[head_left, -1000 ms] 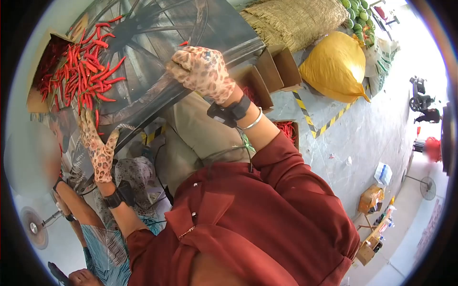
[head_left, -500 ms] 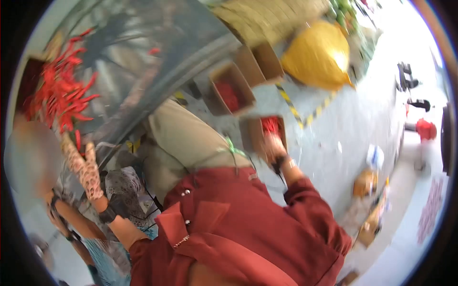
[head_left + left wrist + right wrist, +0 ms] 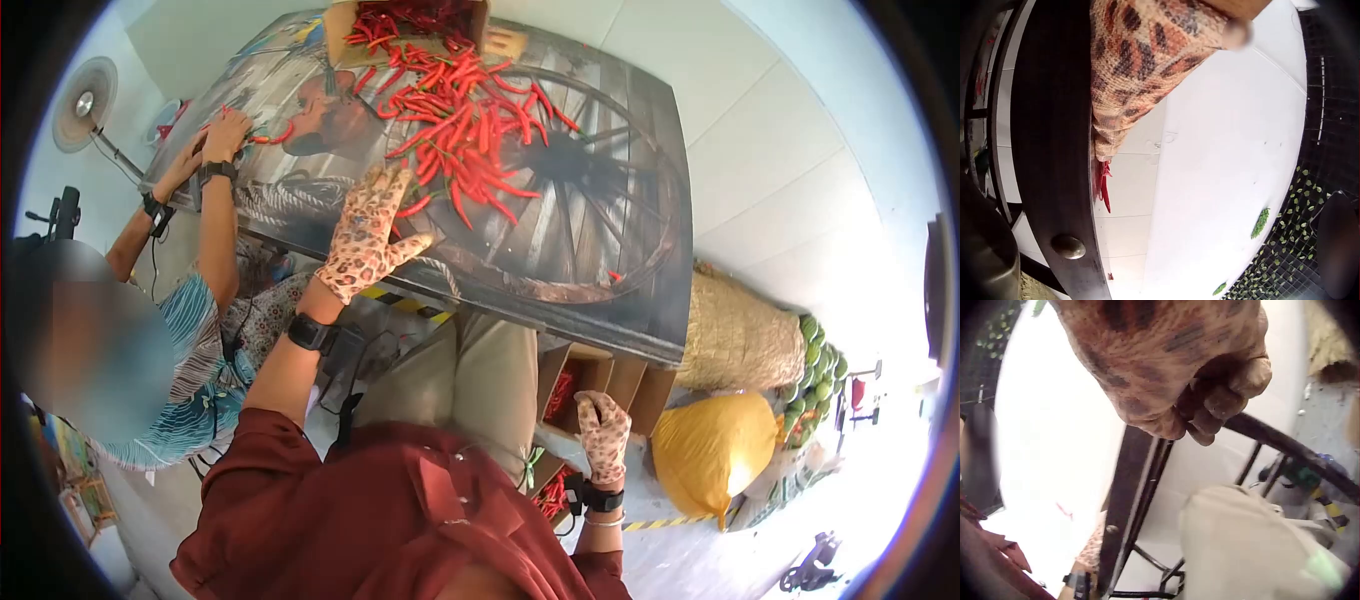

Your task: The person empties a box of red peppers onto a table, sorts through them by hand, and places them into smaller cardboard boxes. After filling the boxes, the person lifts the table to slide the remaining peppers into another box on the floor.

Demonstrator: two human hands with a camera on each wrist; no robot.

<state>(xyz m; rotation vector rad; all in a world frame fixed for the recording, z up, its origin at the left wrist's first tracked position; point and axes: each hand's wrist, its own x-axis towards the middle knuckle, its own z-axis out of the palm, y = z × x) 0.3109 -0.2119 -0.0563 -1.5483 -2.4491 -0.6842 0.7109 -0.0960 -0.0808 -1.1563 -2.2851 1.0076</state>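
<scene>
Cloth gloves in a leopard print cover both hands, which are well apart. The left hand [image 3: 370, 235] lies flat with fingers spread on the table [image 3: 620, 230], just inside its near edge. Its fingertips are almost touching the nearest red chillies [image 3: 460, 110]. The right hand [image 3: 603, 432] hangs below the table edge. The right wrist view shows its fingers curled inward, and I cannot tell whether they hold anything.

The chillies lie in a loose heap across the middle of the tabletop. They spill from a cardboard box [image 3: 420, 15] at the far edge. Bare tabletop with a printed wagon wheel lies to the right of the heap. Only a stray chilli [image 3: 613, 276] lies there, near the front edge.

At the left corner, another person's hands [image 3: 215, 140] work on a few chillies. Under the table, open cartons [image 3: 575, 375] with chillies inside crowd close to the right hand. Beyond them lie a straw bundle [image 3: 735, 340], a yellow sack [image 3: 710, 450] and green fruit [image 3: 815, 370]. A fan [image 3: 85, 100] stands past the left corner.
</scene>
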